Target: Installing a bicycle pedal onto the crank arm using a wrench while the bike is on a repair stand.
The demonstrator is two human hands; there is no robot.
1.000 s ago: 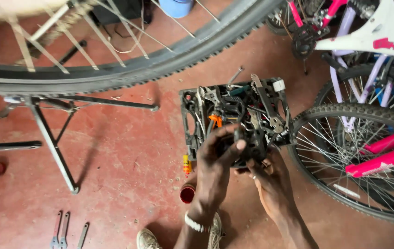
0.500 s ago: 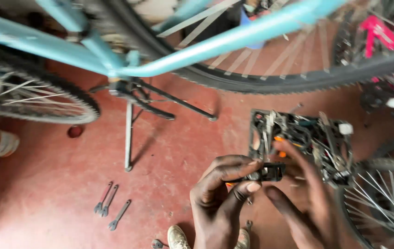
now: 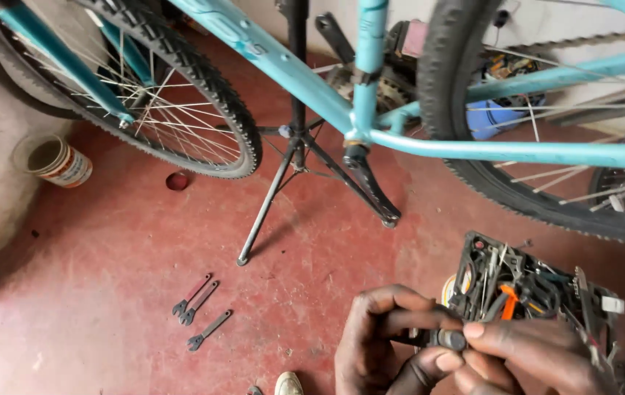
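Small dark metal part (image 3: 450, 339), likely stiff, light and greasy, sits pinched between left hand (image 3: 382, 336) at nine o'clock and right hand (image 3: 532, 355) at three, best held by its ends.

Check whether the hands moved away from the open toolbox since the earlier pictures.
No. Both hands stay beside the toolbox, holding a small dark part; only the camera shifted.

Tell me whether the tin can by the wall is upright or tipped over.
Upright. The tin can stands on its base on the red floor, open mouth facing up; its contents cannot be made out.
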